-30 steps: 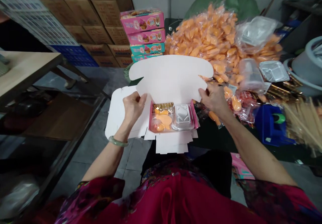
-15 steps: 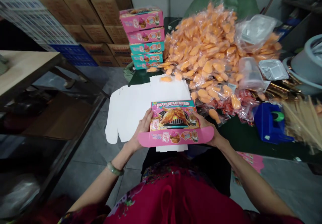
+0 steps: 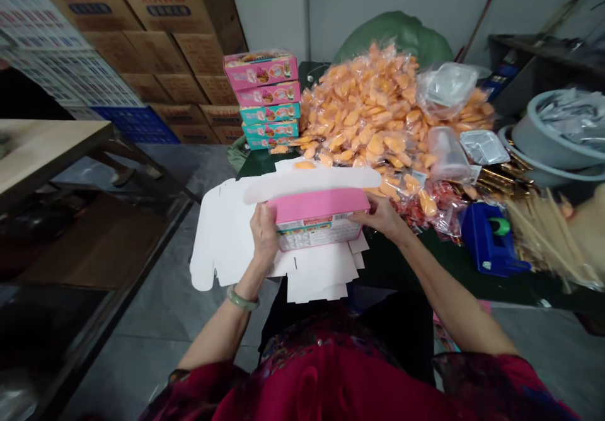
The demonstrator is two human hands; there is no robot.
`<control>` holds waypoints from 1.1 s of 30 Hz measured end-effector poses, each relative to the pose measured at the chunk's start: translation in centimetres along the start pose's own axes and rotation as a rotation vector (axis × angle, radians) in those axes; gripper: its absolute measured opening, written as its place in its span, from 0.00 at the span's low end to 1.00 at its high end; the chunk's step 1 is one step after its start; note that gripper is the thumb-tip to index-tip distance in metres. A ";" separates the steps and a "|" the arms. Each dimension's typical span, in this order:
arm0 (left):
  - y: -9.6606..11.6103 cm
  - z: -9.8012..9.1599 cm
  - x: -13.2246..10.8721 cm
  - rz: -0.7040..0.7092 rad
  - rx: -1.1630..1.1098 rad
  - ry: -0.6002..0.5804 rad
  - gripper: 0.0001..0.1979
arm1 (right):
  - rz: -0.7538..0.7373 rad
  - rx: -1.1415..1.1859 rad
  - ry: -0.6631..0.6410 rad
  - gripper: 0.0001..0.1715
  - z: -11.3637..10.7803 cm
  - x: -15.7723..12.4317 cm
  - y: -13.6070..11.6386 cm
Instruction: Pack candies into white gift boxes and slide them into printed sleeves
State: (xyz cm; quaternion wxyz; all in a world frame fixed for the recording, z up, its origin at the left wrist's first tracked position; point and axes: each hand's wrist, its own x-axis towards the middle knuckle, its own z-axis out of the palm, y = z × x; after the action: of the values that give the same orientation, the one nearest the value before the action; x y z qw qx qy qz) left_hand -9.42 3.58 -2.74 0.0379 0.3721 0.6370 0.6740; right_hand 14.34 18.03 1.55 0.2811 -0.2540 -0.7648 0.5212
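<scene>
Between my two hands is a pink printed cardboard box, tilted so that a plain pink side and a printed panel with a barcode face me. Its long white flap stands out on the far side. My left hand grips the left end, thumb on the near side. At the right end my right hand holds the corner with its fingers closed on the card. Flat white box blanks lie on the table beneath, and some reach past its front edge.
Filled boxes stand stacked behind. A heap of wrapped orange pieces covers the table's back. At right are a blue tape dispenser, wooden sticks and a grey tub. A wooden table stands left.
The box has turned over in my hands: its picture front faced me before, now the pink side and barcode panel do. The flap has swung to the far side. My view has tilted up slightly.
</scene>
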 end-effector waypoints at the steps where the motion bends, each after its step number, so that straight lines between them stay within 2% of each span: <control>1: -0.3 0.3 -0.1 0.016 0.008 0.014 0.31 | 0.017 0.033 -0.005 0.34 0.0 -0.1 0.3; 4: -0.5 0.4 -0.2 0.056 0.056 0.035 0.31 | 0.007 -0.014 0.116 0.31 -1.5 -0.2 -0.1; 6: 0.0 0.3 -0.3 0.063 0.066 0.038 0.31 | -0.105 -0.162 0.253 0.22 -3.1 0.4 -1.4; 7: 0.3 0.2 -0.2 0.067 0.065 0.040 0.31 | -0.185 -0.259 0.283 0.15 -3.9 0.9 -2.2; 8: 0.5 0.2 -0.2 0.071 0.062 0.042 0.31 | -0.261 -0.360 0.262 0.10 -4.7 1.5 -3.0; 10: 0.9 0.3 -0.2 0.076 0.055 0.042 0.31 | -0.360 -0.542 0.130 0.10 -5.9 2.5 -4.7; 13: 1.2 0.5 -0.2 0.091 0.050 0.040 0.30 | -0.348 -0.678 -0.100 0.11 -6.7 3.2 -6.8; 16: 1.2 0.5 -0.2 0.109 0.060 0.045 0.30 | -0.235 -0.603 -0.220 0.07 -6.2 3.1 -7.8; 19: 1.2 0.4 -0.2 0.112 0.074 0.048 0.30 | -0.114 -0.373 -0.241 0.12 -5.0 2.4 -7.8; 22: 1.2 0.4 -0.2 0.106 0.081 0.037 0.29 | -0.019 -0.163 -0.172 0.15 -3.9 1.5 -7.4; 24: 1.2 0.4 -0.2 0.107 0.084 0.034 0.28 | 0.016 -0.102 -0.105 0.16 -3.3 1.0 -7.2; 33: 1.3 0.4 -0.1 0.090 0.084 0.040 0.27 | 0.094 -0.086 -0.019 0.17 -2.6 1.1 -7.2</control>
State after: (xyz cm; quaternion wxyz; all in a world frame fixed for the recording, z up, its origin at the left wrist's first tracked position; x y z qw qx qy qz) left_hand -8.55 3.65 -1.71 -0.0208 0.3881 0.6480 0.6550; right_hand 14.65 18.10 9.32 0.2378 -0.2964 -0.7764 0.5027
